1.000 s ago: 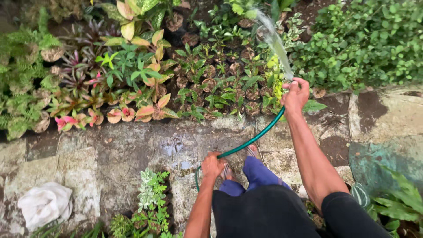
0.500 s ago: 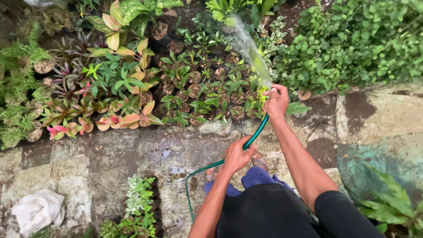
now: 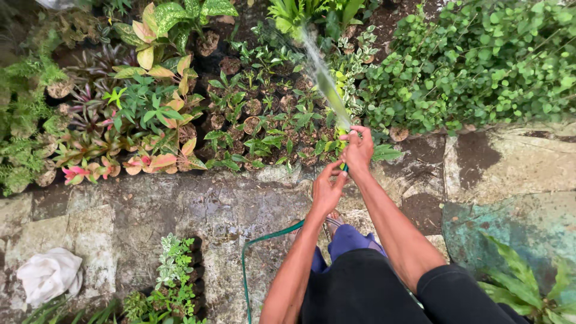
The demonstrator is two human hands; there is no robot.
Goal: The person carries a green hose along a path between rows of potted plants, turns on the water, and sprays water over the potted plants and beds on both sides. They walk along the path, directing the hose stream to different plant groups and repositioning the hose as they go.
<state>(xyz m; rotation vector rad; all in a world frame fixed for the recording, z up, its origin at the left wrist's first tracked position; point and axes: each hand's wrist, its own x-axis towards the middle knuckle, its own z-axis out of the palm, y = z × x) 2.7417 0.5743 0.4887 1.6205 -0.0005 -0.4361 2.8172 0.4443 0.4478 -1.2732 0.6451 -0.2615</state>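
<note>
My right hand [image 3: 359, 150] grips the end of a green garden hose [image 3: 253, 247], thumb over the nozzle. A spray of water [image 3: 323, 81] shoots up and away over the small potted plants [image 3: 258, 123]. Just below and behind it, my left hand [image 3: 327, 191] closes around the same hose. From there the hose loops down to the left across the stone paving [image 3: 180, 210]. My legs in dark trousers fill the bottom of the view.
Colourful leafy plants [image 3: 144, 120] crowd the bed at the left. A dense green shrub [image 3: 480, 66] fills the right. A white cloth [image 3: 49, 275] lies on the paving at the bottom left. Small potted greens [image 3: 171, 282] stand near my feet.
My left hand has slid up the hose until it sits close behind the right hand. The right hand and the spray have shifted a little to the left.
</note>
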